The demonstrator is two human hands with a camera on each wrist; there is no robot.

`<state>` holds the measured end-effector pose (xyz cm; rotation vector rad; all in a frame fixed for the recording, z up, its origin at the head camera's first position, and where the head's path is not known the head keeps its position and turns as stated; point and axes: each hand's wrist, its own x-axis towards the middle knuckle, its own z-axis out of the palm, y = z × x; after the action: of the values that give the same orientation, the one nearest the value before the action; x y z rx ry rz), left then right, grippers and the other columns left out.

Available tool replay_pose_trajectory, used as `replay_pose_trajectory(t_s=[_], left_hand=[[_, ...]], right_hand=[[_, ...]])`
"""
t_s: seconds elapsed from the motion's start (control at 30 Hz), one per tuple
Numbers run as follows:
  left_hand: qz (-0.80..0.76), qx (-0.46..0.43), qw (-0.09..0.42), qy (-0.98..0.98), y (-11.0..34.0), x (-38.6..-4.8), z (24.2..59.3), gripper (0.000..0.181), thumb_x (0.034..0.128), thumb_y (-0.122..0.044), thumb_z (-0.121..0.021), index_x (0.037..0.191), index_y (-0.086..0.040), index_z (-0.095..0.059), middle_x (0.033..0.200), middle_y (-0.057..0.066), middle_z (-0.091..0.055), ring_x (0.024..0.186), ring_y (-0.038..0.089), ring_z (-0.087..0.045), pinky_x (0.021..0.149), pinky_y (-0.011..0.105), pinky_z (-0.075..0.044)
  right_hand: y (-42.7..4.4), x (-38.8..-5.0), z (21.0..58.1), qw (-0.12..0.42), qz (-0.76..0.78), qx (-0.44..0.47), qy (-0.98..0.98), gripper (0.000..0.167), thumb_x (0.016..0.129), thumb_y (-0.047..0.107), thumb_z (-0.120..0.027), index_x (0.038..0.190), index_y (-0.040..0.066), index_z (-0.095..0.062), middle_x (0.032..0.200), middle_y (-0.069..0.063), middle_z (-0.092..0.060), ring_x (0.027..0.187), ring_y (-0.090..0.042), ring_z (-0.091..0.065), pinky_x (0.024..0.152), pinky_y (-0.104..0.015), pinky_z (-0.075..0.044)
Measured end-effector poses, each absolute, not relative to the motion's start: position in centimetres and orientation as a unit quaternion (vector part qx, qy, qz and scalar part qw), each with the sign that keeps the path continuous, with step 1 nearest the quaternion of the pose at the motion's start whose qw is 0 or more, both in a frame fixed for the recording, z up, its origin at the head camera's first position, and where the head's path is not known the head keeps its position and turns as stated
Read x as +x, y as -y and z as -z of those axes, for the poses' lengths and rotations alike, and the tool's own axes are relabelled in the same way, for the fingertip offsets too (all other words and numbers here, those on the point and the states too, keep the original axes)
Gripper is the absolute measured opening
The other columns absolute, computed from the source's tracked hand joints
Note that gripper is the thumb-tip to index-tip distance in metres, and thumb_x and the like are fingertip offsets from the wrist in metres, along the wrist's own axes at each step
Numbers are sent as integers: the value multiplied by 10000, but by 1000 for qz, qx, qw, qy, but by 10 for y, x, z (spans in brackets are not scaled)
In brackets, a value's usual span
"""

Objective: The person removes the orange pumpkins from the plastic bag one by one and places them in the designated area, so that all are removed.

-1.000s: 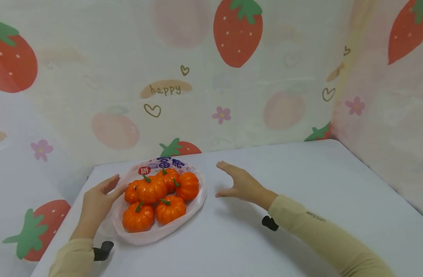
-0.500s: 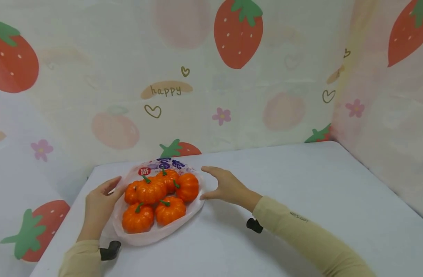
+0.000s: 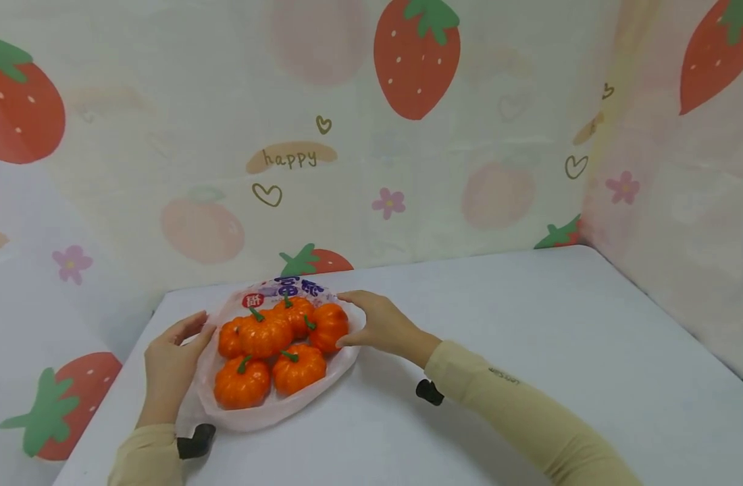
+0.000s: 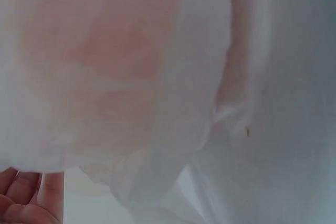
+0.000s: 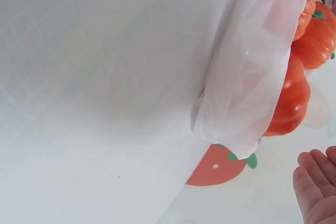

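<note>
A thin pinkish-white plastic bag (image 3: 250, 420) sits open on the left part of the table, its rim rolled down around several shiny orange toy-like pumpkins (image 3: 300, 369) with green stems. My left hand (image 3: 171, 364) is at the bag's left side, thumb and fingers spread apart. Opposite it, my right hand (image 3: 383, 327) reaches to the right rim, thumb close to the rightmost pumpkin (image 3: 329, 327). In the right wrist view, the straight fingers (image 5: 315, 177) stand apart from the bag's wall (image 5: 241, 77). The left wrist view shows the bag (image 4: 194, 77) close up; contact there is unclear.
A white-covered table (image 3: 499, 324) extends to the right of the bag. Behind and at both sides hangs a pale curtain (image 3: 444, 169) printed with strawberries, hearts and flowers. Purple and red print (image 3: 298, 286) shows on the bag's back edge.
My right hand has moved left from the bare table to the bag's right rim. My left hand has shifted only slightly. Bag and pumpkins have stayed in place.
</note>
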<state>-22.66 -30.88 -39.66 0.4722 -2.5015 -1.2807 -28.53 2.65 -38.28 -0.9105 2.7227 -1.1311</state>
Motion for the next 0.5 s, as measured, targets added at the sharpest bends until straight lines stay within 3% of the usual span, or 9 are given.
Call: replay_pose_trajectory(t_s=[0.1, 0.17, 0.27, 0.4, 0.5], left_hand=[[452, 174, 132, 865, 310, -227, 396, 587, 969, -540, -538, 1442, -191, -534, 1429, 87, -581, 1350, 258, -494, 1083, 380, -465], [457, 178, 132, 861, 311, -228, 397, 594, 964, -551, -539, 1438, -192, -539, 1425, 90, -584, 1360, 253, -482, 1100, 437, -442], [462, 185, 141, 856, 312, -227, 399, 584, 957, -554, -551, 1420, -197, -562, 1400, 83, -604, 1331, 222, -495, 1053, 271, -485], [469, 192, 154, 848, 312, -224, 404, 527, 967, -505, -568, 1388, -190, -596, 1363, 90, -622, 1195, 141, -535, 832, 24, -468], [475, 195, 170, 841, 310, -223, 405, 472, 977, -452, -578, 1355, -171, -626, 1335, 106, -634, 1071, 44, -541, 774, -14, -444]], right_hand=[[-23, -287, 384, 27, 372, -295, -880, 766, 792, 308, -846, 1442, 84, -508, 1477, -92, -530, 1380, -293, -484, 1145, -468, -409], [-20, -288, 385, 26, 376, -294, -878, 770, 793, 312, -844, 1444, 81, -505, 1479, -88, -529, 1386, -290, -478, 1148, -466, -405], [-17, -290, 386, 31, 382, -291, -876, 779, 794, 303, -843, 1454, 80, -493, 1491, -91, -517, 1404, -295, -457, 1161, -470, -387], [-14, -290, 391, 38, 377, -285, -880, 789, 788, 295, -848, 1458, 87, -490, 1496, -91, -512, 1412, -295, -451, 1170, -468, -375], [-10, -292, 396, 37, 377, -280, -882, 792, 785, 311, -849, 1456, 88, -493, 1491, -97, -517, 1408, -299, -456, 1163, -466, -384]])
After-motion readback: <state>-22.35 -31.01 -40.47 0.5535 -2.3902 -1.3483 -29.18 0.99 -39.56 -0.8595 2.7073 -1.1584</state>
